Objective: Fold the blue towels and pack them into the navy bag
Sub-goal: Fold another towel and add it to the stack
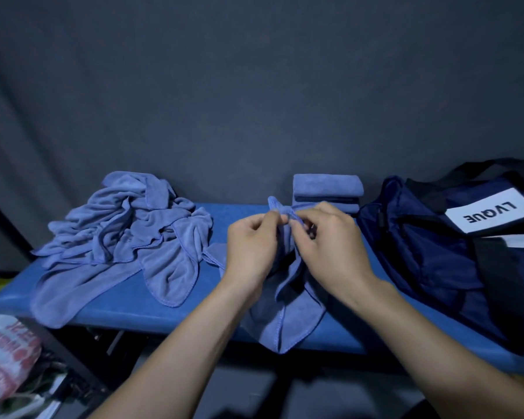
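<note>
Pinching the bunched top edge of a soft blue microfibre towel (285,297), the left hand (250,246) and right hand (330,240) have their fingers (297,220) clamped on the cloth while the rest drapes limply over the front of the blue padded bench (118,309); it looks light and floppy, best gripped at the stitched corners. A crumpled towel heap (124,234) lies left, a folded stack (327,189) behind, the navy fabric bag (436,252) right

At the right edge of the frame the navy bag (454,252) is cut off. The folded stack (327,189) is partly hidden behind both hands. A blurred plastic bag (6,355) leaves the lower left.
</note>
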